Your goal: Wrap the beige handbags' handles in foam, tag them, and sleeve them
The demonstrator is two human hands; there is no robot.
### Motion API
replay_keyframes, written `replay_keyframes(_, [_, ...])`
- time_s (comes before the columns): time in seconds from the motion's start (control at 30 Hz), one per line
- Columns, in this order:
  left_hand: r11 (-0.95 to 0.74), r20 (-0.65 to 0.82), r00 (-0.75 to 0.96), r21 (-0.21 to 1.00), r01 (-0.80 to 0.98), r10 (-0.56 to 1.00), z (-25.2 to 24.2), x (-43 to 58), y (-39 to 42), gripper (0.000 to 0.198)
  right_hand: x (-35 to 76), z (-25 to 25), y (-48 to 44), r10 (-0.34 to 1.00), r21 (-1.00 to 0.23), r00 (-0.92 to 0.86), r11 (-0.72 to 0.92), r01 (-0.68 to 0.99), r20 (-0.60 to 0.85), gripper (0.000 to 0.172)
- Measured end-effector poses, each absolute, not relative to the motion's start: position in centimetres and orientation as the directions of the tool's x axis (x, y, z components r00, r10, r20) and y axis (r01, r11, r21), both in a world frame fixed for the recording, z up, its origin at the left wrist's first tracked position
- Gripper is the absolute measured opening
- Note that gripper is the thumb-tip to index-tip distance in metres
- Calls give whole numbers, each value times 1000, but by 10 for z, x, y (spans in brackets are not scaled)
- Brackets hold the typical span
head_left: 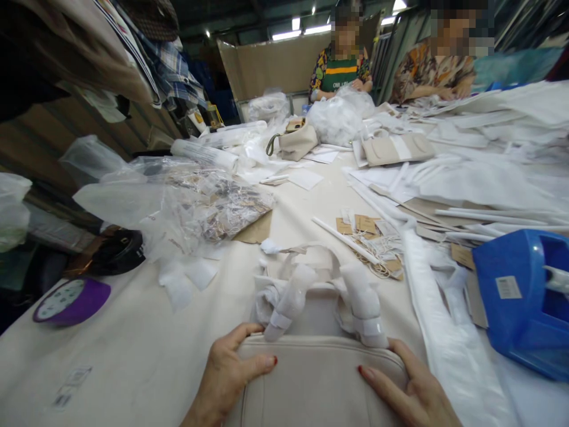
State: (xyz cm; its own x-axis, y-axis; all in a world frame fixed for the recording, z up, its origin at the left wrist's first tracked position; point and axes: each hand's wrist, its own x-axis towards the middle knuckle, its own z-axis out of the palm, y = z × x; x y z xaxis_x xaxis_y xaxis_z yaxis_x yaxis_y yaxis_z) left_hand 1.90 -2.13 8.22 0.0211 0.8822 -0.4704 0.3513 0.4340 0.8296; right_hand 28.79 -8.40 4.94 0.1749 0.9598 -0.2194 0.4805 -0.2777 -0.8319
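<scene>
A pale beige handbag lies at the near edge of the table, its flat front panel towards me. My left hand grips its upper left corner, thumb on the panel and fingers behind the edge. On the upper right corner, my right hand holds it the same way. Two foam-wrapped handle parts stick up beyond the bag's top edge, each bound with a white band. Behind them a bare strap loop shows. The bag's bottom is cut off by the frame.
Tags with strings lie ahead, a blue plastic holder at right. Clear plastic bags heap at left near a purple round container. Farther off are another beige bag, a flat beige piece and two people.
</scene>
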Motion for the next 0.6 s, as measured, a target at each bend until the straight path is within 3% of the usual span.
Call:
replay_keyframes(0.07, [333,-372,-5,825,457,928,78,19,-23,42,283,47,-85,948,-823,230,-308,477,-222,42])
replay_keyframes(0.13, [137,-137,-50,756,640,989,75,22,-25,50,284,43,-86,956,-820,237,-275,502,-176,40])
replay_keyframes(0.23, [-140,218,39,474,869,975,79,38,-25,56,289,39,-85,975,-814,217,-165,557,-49,34])
replay_keyframes(0.37, [-123,215,82,183,975,973,93,72,-11,34,293,38,-83,981,-781,173,-41,623,86,29])
replay_keyframes(0.47, [-54,187,28,136,989,982,97,85,0,15,292,40,-83,985,-778,164,-60,625,56,30])
replay_keyframes(0.6, [-62,277,19,145,988,961,90,83,0,16,288,40,-82,983,-790,178,-141,596,-40,34])
